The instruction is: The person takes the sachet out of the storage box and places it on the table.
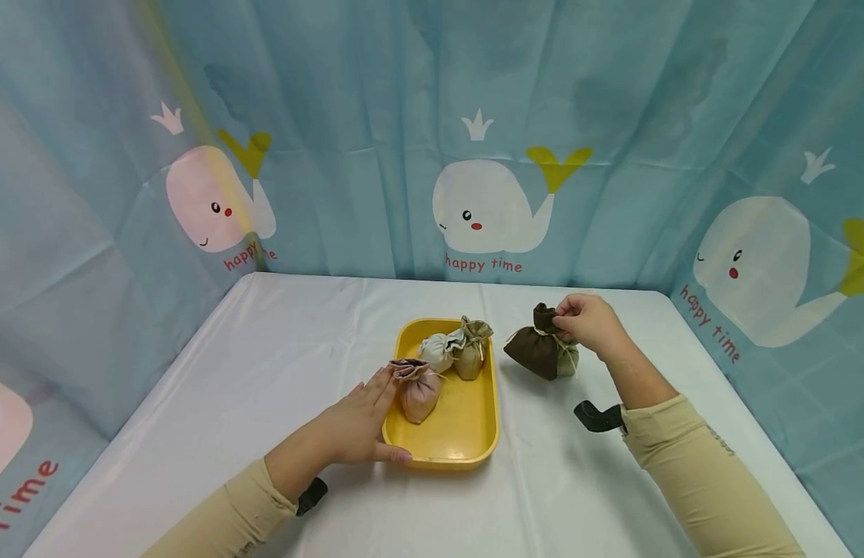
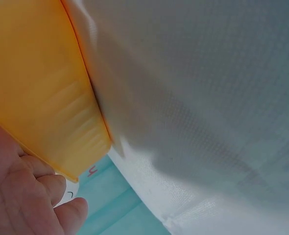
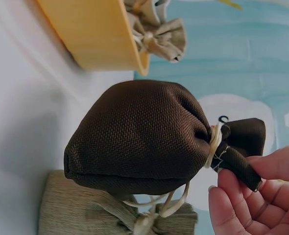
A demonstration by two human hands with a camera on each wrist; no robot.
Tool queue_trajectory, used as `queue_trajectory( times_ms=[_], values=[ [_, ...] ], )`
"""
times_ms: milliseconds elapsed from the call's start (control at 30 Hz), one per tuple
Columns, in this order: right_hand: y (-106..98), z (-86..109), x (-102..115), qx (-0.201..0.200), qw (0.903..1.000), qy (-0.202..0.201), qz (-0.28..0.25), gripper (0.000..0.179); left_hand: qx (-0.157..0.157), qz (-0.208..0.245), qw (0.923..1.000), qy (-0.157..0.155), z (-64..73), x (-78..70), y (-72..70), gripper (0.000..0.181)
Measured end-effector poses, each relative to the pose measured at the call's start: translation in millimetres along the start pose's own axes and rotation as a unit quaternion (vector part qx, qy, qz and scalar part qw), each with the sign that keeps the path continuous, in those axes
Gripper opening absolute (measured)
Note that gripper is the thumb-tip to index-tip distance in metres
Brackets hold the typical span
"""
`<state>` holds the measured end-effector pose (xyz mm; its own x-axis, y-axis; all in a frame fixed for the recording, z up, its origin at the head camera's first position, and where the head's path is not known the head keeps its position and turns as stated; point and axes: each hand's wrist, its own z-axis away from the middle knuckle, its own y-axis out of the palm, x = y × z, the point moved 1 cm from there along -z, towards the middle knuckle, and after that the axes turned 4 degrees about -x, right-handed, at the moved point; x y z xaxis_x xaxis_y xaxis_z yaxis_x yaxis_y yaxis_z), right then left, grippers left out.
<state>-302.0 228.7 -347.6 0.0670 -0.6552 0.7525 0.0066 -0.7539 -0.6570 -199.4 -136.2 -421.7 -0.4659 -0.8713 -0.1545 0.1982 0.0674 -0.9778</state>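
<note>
My right hand (image 1: 593,325) pinches the gathered top of a dark brown drawstring pouch (image 3: 139,137), right of the yellow tray (image 1: 466,446). Close behind that pouch stands an olive-tan pouch (image 3: 68,208), partly hidden by it in the head view. My left hand (image 1: 358,422) lies along the tray's left rim with its fingers extended and the thumb at the near corner. Inside the tray are a pink pouch (image 1: 421,397), a pale pouch (image 1: 437,351) and a tan pouch (image 1: 469,356). In the left wrist view, the left fingers (image 2: 51,188) rest against the tray's rim.
A white cloth covers the table (image 1: 299,333). Light blue curtains (image 1: 348,139) with whale prints hang behind it and at both sides. Dark straps (image 1: 599,417) show at the sleeve cuffs.
</note>
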Motion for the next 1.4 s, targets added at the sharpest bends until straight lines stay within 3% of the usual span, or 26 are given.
queue_trajectory(
  times_ms=[900,1400],
  values=[
    [16,0.2,-18,0.011,0.9995,0.025,-0.019,0.011,0.0,0.009,0.9999,0.005,1.5,-1.3,-1.7,0.122],
    [24,4.8,-23,0.03,0.999,0.034,0.005,0.01,0.004,0.011,0.9999,-0.001,2.6,-2.6,-3.2,0.122]
  ],
)
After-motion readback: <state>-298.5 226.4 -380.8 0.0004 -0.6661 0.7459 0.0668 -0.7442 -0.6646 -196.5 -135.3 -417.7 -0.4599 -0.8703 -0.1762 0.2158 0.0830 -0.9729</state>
